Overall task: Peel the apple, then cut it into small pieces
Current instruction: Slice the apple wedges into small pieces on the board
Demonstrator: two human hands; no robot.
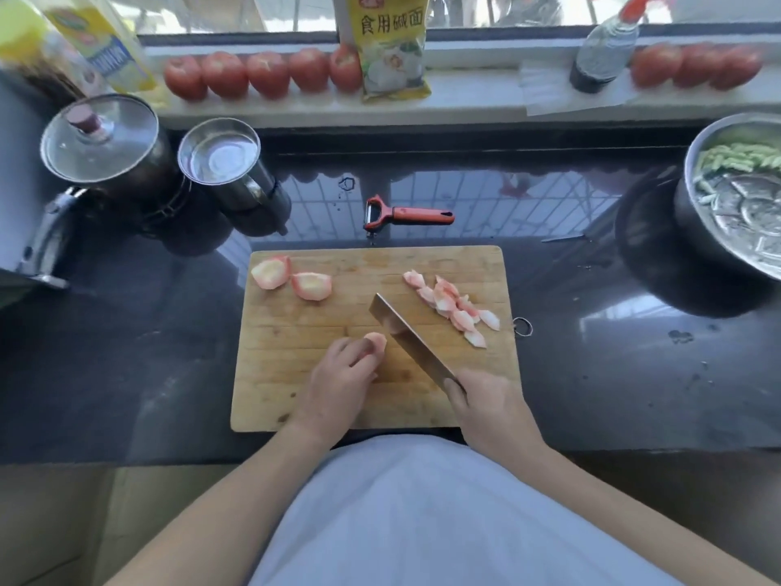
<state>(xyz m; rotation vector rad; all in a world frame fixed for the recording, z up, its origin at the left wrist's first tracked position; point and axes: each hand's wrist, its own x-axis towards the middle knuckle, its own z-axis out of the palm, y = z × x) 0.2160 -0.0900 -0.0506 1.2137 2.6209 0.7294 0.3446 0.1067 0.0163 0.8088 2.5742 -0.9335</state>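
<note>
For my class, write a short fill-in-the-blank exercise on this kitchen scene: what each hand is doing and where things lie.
1. The right hand grips the ____.
2. The left hand holds an apple piece on the cutting ____.
3. The peeler lies on the counter, ____ the board's far edge.
4. ____ large apple chunks wait at the board's far left corner.

Missing words: knife; board; beyond; Two

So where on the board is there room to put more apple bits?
The cutting board is bare along its near left side and in the middle, between the two apple chunks and the left hand. The far right holds the cut pieces.
</note>
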